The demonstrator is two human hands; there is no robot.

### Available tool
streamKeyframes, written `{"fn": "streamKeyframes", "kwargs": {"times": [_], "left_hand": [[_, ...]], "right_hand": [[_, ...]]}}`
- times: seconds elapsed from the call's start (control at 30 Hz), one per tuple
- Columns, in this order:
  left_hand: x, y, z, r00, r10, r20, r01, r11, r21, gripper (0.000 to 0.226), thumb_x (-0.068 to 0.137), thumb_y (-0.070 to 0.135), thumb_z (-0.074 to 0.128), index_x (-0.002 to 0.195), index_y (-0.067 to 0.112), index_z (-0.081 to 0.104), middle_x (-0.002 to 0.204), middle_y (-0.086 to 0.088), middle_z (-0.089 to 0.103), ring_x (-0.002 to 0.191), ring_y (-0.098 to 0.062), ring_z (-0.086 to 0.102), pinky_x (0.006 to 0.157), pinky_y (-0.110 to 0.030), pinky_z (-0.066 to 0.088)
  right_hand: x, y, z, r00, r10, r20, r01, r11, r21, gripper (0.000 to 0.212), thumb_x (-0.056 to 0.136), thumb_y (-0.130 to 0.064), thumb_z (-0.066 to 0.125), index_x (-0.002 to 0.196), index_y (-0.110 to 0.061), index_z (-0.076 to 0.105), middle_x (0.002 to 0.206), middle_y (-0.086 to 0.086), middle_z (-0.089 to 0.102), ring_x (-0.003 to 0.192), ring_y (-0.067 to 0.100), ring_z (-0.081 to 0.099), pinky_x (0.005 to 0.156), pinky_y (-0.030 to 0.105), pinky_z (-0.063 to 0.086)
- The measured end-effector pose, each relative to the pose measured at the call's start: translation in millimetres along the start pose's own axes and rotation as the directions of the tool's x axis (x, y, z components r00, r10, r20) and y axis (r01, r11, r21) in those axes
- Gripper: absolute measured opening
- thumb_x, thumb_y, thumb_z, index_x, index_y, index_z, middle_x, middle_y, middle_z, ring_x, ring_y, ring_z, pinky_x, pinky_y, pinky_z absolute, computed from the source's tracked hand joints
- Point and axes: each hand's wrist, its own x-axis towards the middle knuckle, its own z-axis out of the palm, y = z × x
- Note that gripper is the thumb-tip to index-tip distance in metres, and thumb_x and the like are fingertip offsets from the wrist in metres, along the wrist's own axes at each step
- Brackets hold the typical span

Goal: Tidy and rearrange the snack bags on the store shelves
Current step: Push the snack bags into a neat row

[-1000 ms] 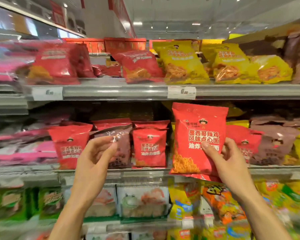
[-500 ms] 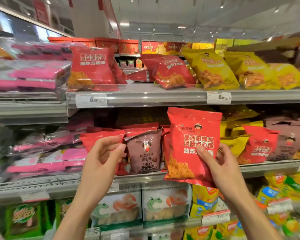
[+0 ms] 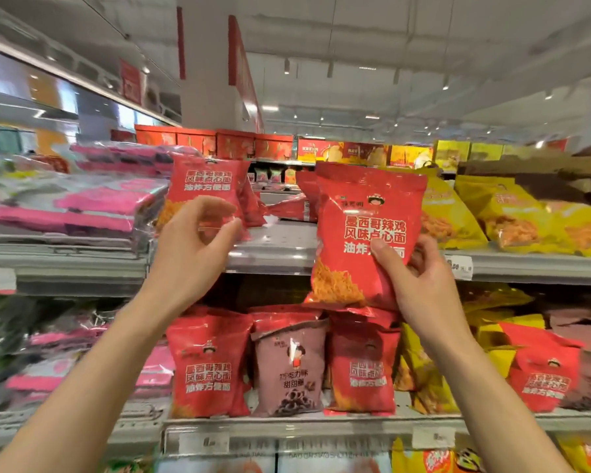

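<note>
My right hand grips a red snack bag by its lower right part and holds it upright in front of the upper shelf. Raised to the left of it, my left hand has its fingers and thumb curved in front of the lower edge of another red bag that stands on the upper shelf. Whether it touches that bag I cannot tell. On the lower shelf stand a red bag, a brown bag and a second red bag.
Yellow bags fill the upper shelf to the right. Pink packs in clear wrap lie stacked at the left. Red and yellow boxes line the top behind. More yellow, red and brown bags crowd the lower right.
Both hands have risen from the lower shelf to the upper one. The right hand carried the red bag up with it, and the left hand now sits at the upper red bag.
</note>
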Motion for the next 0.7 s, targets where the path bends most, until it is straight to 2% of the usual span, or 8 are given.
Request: {"fn": "streamKeyframes", "kwargs": {"times": [0.1, 0.17, 0.23, 0.33, 0.47, 0.5, 0.6, 0.7], "left_hand": [[35.4, -16.7, 1.2, 0.994, 0.108, -0.033, -0.098, 0.971, 0.220, 0.016, 0.094, 0.025, 0.067, 0.109, 0.021, 0.072, 0.116, -0.004, 0.063, 0.112, -0.026, 0.060, 0.101, -0.042, 0.048], [51.3, -25.0, 1.5, 0.988, 0.151, -0.031, -0.131, 0.929, 0.347, 0.025, 0.091, 0.025, 0.066, 0.113, 0.014, 0.074, 0.121, -0.011, 0.063, 0.120, -0.033, 0.054, 0.104, -0.040, 0.041], [61.1, -29.9, 0.8, 0.991, 0.131, -0.006, -0.117, 0.905, 0.408, 0.031, 0.091, 0.022, 0.069, 0.121, 0.011, 0.073, 0.131, -0.013, 0.062, 0.128, -0.033, 0.049, 0.109, -0.041, 0.036], [65.6, -38.7, -0.3, 0.995, 0.088, 0.054, -0.103, 0.900, 0.424, 0.036, 0.092, 0.021, 0.070, 0.127, 0.014, 0.069, 0.139, -0.011, 0.058, 0.134, -0.030, 0.045, 0.116, -0.045, 0.033], [62.6, -45.4, -2.6, 0.991, 0.098, 0.088, -0.126, 0.896, 0.425, 0.039, 0.097, 0.029, 0.064, 0.133, 0.015, 0.065, 0.142, -0.010, 0.056, 0.137, -0.029, 0.043, 0.117, -0.046, 0.032], [62.0, -45.9, -3.0, 0.991, 0.098, 0.093, -0.129, 0.891, 0.435, 0.041, 0.097, 0.033, 0.060, 0.134, 0.015, 0.065, 0.143, -0.010, 0.056, 0.137, -0.029, 0.044, 0.117, -0.046, 0.032], [60.5, -45.9, -4.8, 0.989, 0.098, 0.115, -0.140, 0.884, 0.445, 0.051, 0.093, 0.040, 0.052, 0.134, 0.013, 0.064, 0.142, -0.011, 0.056, 0.137, -0.030, 0.044, 0.117, -0.047, 0.032], [59.5, -47.0, -5.9, 0.987, 0.105, 0.118, -0.146, 0.891, 0.430, 0.051, 0.092, 0.039, 0.051, 0.135, 0.013, 0.063, 0.143, -0.010, 0.056, 0.137, -0.029, 0.044, 0.118, -0.046, 0.031]], "right_hand": [[35.6, -11.6, 23.1, 0.997, -0.082, -0.006, 0.081, 0.996, -0.042, 0.069, 0.073, -0.067, 0.077, 0.124, -0.025, 0.058, 0.115, -0.008, 0.074, 0.102, 0.007, 0.073, 0.091, 0.041, 0.059], [57.1, -17.3, 39.5, 0.994, -0.110, 0.018, 0.111, 0.992, -0.060, 0.065, 0.077, -0.064, 0.076, 0.125, -0.025, 0.057, 0.115, -0.010, 0.072, 0.102, 0.006, 0.071, 0.094, 0.043, 0.059], [74.7, -24.5, 54.8, 0.991, -0.128, 0.033, 0.130, 0.988, -0.081, 0.058, 0.084, -0.058, 0.074, 0.127, -0.025, 0.055, 0.115, -0.011, 0.070, 0.100, 0.006, 0.071, 0.093, 0.041, 0.060], [92.3, -36.7, 73.7, 0.991, -0.128, 0.050, 0.133, 0.985, -0.109, 0.061, 0.089, -0.057, 0.070, 0.136, -0.022, 0.050, 0.119, -0.007, 0.068, 0.101, 0.009, 0.070, 0.089, 0.036, 0.061], [107.1, -40.1, 95.7, 0.991, -0.095, 0.094, 0.109, 0.982, -0.154, 0.057, 0.094, -0.053, 0.065, 0.137, -0.021, 0.046, 0.114, -0.009, 0.064, 0.095, 0.006, 0.067, 0.073, 0.022, 0.055], [108.6, -39.4, 100.6, 0.990, -0.092, 0.104, 0.109, 0.978, -0.176, 0.055, 0.095, -0.053, 0.065, 0.135, -0.020, 0.045, 0.112, -0.009, 0.063, 0.095, 0.006, 0.065, 0.072, 0.022, 0.052], [113.8, -30.4, 111.5, 0.984, -0.065, 0.166, 0.114, 0.946, -0.303, 0.051, 0.098, -0.052, 0.060, 0.131, -0.019, 0.041, 0.114, -0.007, 0.060, 0.101, 0.015, 0.064, 0.083, 0.031, 0.050], [116.4, -26.7, 112.0, 0.972, -0.003, 0.233, 0.112, 0.884, -0.454, 0.059, 0.100, -0.053, 0.054, 0.139, -0.011, 0.040, 0.117, -0.002, 0.061, 0.091, 0.013, 0.063, 0.078, 0.030, 0.051]]}}
